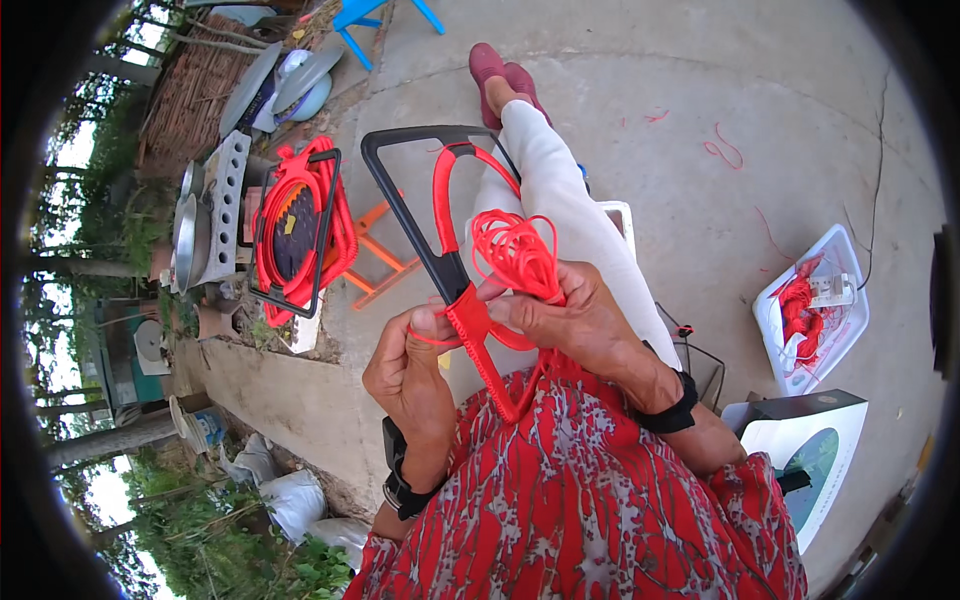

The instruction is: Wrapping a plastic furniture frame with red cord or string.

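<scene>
A black frame [410, 215] with rounded corners stands tilted over my lap, its near part covered in tightly wound red cord. Inside it is a curved hoop [443, 205], mostly wrapped in red. My left hand [410, 370] is closed at the frame's left side, thumb and forefinger pinching a strand of red cord [428, 341]. On the other side, my right hand [575, 315] grips a looped bundle of red cord [515, 255], its fingertips close to the wrapped part. The fingers partly hide where the strand meets the frame.
Left of my legs, several red-wrapped black frames [333, 230] rest on an orange stool [375, 262]. At right stand a white basket [835, 345] with red cord and a white box [835, 440]. A blue stool [352, 15] is at the far edge. Cord scraps [725, 150] lie on the concrete.
</scene>
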### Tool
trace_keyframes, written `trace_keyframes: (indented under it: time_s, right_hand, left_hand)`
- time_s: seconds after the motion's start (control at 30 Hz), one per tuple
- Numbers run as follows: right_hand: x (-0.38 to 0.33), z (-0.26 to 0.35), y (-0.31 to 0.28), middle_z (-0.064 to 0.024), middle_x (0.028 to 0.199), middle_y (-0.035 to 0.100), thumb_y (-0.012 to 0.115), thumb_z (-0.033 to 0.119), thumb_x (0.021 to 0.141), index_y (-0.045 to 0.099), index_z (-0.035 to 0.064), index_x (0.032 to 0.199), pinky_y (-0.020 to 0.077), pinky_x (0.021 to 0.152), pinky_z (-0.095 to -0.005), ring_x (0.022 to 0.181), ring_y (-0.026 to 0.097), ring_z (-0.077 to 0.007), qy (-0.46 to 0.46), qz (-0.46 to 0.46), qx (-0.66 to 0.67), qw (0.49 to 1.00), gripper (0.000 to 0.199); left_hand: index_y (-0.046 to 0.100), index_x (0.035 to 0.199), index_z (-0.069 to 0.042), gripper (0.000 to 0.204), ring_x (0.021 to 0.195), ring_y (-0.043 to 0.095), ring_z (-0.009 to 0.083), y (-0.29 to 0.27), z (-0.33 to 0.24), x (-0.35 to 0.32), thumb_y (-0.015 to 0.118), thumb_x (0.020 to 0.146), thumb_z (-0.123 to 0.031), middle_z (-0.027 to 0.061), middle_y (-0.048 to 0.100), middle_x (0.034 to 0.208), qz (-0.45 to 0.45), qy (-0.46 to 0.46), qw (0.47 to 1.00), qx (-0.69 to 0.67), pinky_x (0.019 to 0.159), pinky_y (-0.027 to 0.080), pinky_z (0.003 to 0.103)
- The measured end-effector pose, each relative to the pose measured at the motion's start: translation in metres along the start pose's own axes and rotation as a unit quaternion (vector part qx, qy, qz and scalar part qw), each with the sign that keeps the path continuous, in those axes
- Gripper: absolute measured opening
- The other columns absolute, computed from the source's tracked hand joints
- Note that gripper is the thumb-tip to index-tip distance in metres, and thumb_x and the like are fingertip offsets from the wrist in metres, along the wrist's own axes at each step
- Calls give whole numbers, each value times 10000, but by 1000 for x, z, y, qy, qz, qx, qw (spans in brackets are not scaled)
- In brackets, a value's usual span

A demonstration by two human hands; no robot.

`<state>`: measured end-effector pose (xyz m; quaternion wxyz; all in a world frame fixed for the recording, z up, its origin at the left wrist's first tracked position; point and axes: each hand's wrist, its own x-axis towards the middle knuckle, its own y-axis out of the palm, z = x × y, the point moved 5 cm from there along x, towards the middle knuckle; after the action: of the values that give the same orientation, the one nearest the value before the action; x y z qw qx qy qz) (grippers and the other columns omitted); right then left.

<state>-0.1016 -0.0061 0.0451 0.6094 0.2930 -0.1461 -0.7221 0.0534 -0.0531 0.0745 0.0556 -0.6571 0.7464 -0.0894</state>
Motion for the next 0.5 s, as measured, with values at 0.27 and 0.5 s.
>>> trace_keyframes:
  time_s: [0.27,0.5]
  right_hand:
    - [-7,-11,39,-112,744,617,675,26,820,596,-10,1035,468,626,-279,697,590,-113,-101,71,-195,973,232]
    - [-10,-3,22,-71,804,592,672,18,814,623,-5,992,447,603,-259,707,559,-146,-233,32,-160,959,186]
  left_hand:
    - [644,908,44,194,704,545,109,-11,-24,-7,584,929,-139,41,617,781,40,122,973,193,660,439,243]
    - [644,909,45,126,751,583,172,-26,-21,-7,618,880,-74,116,613,835,75,150,979,117,680,453,270]
